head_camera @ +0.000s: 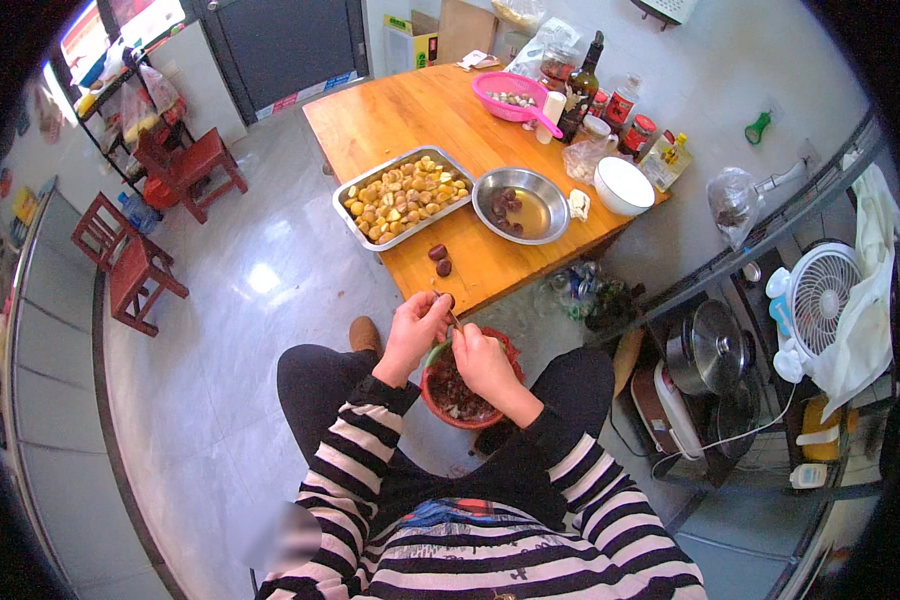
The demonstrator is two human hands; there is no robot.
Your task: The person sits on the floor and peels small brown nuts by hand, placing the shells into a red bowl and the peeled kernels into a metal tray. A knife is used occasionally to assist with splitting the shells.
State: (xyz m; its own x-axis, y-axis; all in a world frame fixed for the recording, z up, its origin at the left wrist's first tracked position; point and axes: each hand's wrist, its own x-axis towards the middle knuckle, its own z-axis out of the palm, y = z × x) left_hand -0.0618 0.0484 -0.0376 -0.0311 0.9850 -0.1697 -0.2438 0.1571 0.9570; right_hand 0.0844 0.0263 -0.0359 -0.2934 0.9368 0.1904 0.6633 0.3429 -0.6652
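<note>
My left hand (411, 335) pinches a dark brown chestnut (448, 300), partly hidden by the fingers. A thin small tool, perhaps a knife (457, 323), is gripped in my right hand (487, 367), its tip close to the chestnut. Both hands hover over a red bucket (431, 409) of dark shells between my knees. Two unpeeled chestnuts (439, 260) lie near the table's edge. Beyond them, a steel tray (354, 233) holds many peeled yellow chestnuts (409, 199). To its right, a steel bowl (511, 178) contains several dark chestnuts (507, 206) in brownish liquid.
On the wooden table (397, 112) stand a white bowl (624, 185), a pink strainer (487, 94), a dark bottle (581, 90) and several jars. Red wooden chairs (131, 281) are at left. A rack at right carries a pot (694, 352) and a fan (821, 300).
</note>
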